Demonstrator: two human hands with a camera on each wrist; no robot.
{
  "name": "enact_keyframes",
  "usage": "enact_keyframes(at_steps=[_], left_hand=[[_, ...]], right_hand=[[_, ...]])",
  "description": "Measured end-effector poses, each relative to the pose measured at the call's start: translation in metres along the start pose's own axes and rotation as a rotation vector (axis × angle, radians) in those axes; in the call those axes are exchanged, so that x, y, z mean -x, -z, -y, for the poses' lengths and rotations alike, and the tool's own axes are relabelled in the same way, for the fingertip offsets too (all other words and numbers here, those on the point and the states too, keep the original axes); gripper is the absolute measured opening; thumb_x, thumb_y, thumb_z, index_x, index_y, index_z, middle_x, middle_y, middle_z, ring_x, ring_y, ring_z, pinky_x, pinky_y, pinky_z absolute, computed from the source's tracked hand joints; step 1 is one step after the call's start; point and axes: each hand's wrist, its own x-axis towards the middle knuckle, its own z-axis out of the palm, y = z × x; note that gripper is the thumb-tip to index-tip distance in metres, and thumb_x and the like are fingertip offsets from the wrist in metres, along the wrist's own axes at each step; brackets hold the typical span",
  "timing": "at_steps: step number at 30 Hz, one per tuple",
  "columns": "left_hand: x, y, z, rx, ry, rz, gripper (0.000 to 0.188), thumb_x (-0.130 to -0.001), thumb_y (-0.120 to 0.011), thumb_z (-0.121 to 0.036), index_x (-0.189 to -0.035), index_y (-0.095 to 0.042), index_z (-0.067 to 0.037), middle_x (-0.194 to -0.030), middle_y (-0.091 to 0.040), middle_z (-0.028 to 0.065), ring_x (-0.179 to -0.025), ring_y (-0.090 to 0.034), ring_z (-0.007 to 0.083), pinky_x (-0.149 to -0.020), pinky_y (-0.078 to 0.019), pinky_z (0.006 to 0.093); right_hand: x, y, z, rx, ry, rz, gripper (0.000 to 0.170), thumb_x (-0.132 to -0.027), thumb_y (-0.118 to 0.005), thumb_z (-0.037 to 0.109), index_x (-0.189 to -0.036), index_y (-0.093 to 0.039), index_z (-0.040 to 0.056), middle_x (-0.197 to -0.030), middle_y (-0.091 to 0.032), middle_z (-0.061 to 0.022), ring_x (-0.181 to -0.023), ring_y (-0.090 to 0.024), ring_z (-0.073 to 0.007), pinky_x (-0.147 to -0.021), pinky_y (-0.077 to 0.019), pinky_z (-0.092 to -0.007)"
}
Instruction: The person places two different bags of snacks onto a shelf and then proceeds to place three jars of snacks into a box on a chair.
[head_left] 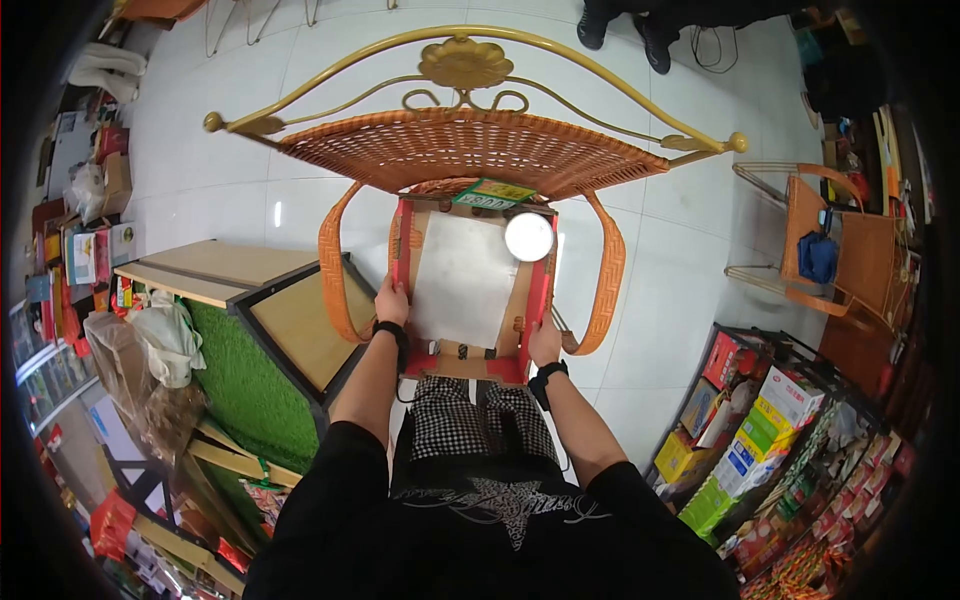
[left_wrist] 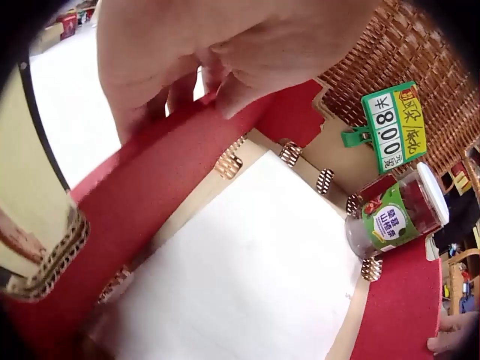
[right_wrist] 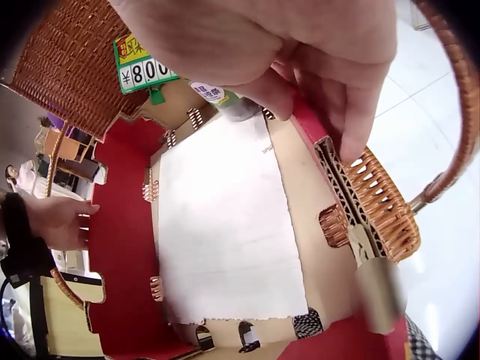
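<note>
A red cardboard box (head_left: 400, 245) with a white sheet (head_left: 465, 275) on its bottom stands on a wicker chair (head_left: 470, 150). My left hand (head_left: 392, 303) grips the box's left wall, its fingers over the top edge in the left wrist view. The right wall is pinched between thumb and fingers of my right hand (right_wrist: 322, 75). Inside, in the far right corner, stands a jar (left_wrist: 397, 214) with a white lid (head_left: 529, 237). A green price tag (left_wrist: 394, 127) reading 8.00 is at the box's far wall.
Left of the chair is a wooden-topped unit with green turf (head_left: 235, 380). Stacked cartons (head_left: 750, 440) stand at the right, with another chair (head_left: 840, 240) beyond them. A person's shoes (head_left: 652, 45) show at the top on the tiled floor (head_left: 225, 215).
</note>
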Motion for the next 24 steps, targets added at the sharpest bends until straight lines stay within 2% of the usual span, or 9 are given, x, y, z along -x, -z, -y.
enact_keyframes(at_steps=[4,6,8,10,13,14,15,20,24], left_hand=[[0.008,0.004,0.003,-0.016,-0.007,-0.025,0.054,-0.082,-0.051,-0.013,-0.131,-0.034,0.000,-0.109,-0.055,0.0266,-0.104,-0.053,0.0373,-0.091,-0.0410,0.0399],[0.032,0.011,0.001,-0.014,-0.207,-0.137,0.063,-0.078,-0.054,-0.011,-0.132,-0.027,0.007,-0.121,-0.047,0.0289,-0.114,-0.045,0.0383,-0.097,-0.0354,0.0385],[0.062,0.019,-0.001,0.077,-0.250,-0.186,0.063,-0.077,-0.055,-0.010,-0.130,-0.028,0.010,-0.126,-0.042,0.0291,-0.118,-0.041,0.0385,-0.100,-0.0327,0.0375],[0.101,0.032,-0.006,0.180,-0.221,-0.225,0.065,-0.077,-0.056,-0.011,-0.131,-0.026,0.010,-0.124,-0.042,0.0309,-0.117,-0.042,0.0390,-0.100,-0.0328,0.0362],[0.137,0.035,0.032,0.419,-0.244,-0.235,0.072,-0.077,-0.059,-0.011,-0.134,-0.020,0.008,-0.126,-0.040,0.0299,-0.118,-0.040,0.0380,-0.100,-0.0308,0.0393],[0.167,0.044,0.031,0.342,-0.259,-0.348,0.072,-0.076,-0.060,-0.011,-0.134,-0.020,0.007,-0.125,-0.041,0.0299,-0.116,-0.042,0.0383,-0.099,-0.0322,0.0389],[0.213,0.081,0.004,0.575,-0.246,-0.256,0.072,-0.078,-0.059,-0.014,-0.135,-0.020,0.006,-0.125,-0.041,0.0303,-0.116,-0.043,0.0386,-0.099,-0.0332,0.0390],[0.298,0.101,0.081,0.422,-0.010,-0.559,0.071,-0.078,-0.059,-0.023,-0.132,-0.024,0.007,-0.126,-0.040,0.0305,-0.119,-0.039,0.0400,-0.100,-0.0323,0.0395],[0.351,0.112,0.134,0.601,0.114,-0.768,0.071,-0.078,-0.062,-0.023,-0.133,-0.026,0.005,-0.124,-0.043,0.0265,-0.113,-0.046,0.0348,-0.094,-0.0387,0.0370]], right_hand=[[-0.008,0.021,0.010,-0.101,0.117,-0.023,0.043,-0.084,-0.051,0.013,-0.123,-0.040,-0.0014,-0.097,-0.060,-0.0255,-0.090,-0.058,-0.0403,-0.079,-0.0458,-0.0429],[-0.011,0.043,0.023,-0.143,0.210,-0.007,0.045,-0.082,-0.053,0.013,-0.123,-0.039,-0.0006,-0.102,-0.058,-0.0246,-0.095,-0.057,-0.0389,-0.082,-0.0452,-0.0422],[-0.006,0.064,0.041,-0.101,0.376,-0.005,0.045,-0.081,-0.053,0.012,-0.123,-0.040,-0.0009,-0.108,-0.056,-0.0247,-0.101,-0.054,-0.0377,-0.085,-0.0443,-0.0399],[-0.004,0.080,0.047,-0.286,0.574,0.128,0.039,-0.082,-0.052,0.017,-0.116,-0.047,-0.0008,-0.106,-0.058,-0.0225,-0.101,-0.053,-0.0376,-0.087,-0.0423,-0.0404],[0.013,0.109,0.058,-0.189,0.620,0.373,0.034,-0.085,-0.052,0.019,-0.113,-0.051,-0.0002,-0.108,-0.059,-0.0178,-0.103,-0.056,-0.0272,-0.087,-0.0439,-0.0337],[0.007,0.109,0.049,-0.105,0.646,0.428,0.033,-0.085,-0.053,0.020,-0.111,-0.052,-0.0008,-0.107,-0.060,-0.0175,-0.101,-0.057,-0.0272,-0.086,-0.0447,-0.0335],[0.015,0.112,0.050,-0.143,0.620,0.498,0.033,-0.085,-0.054,0.021,-0.110,-0.052,-0.0007,-0.104,-0.061,-0.0170,-0.099,-0.058,-0.0258,-0.085,-0.0453,-0.0334],[0.039,0.094,0.041,0.118,0.674,0.639,0.032,-0.082,-0.057,0.020,-0.105,-0.056,-0.0009,-0.092,-0.062,-0.0134,-0.081,-0.060,-0.0215,-0.073,-0.0477,-0.0310],[0.114,0.078,0.068,0.132,0.661,0.881,0.031,-0.083,-0.056,0.021,-0.104,-0.057,-0.0019,-0.089,-0.063,-0.0127,-0.079,-0.060,-0.0190,-0.071,-0.0473,-0.0283]])
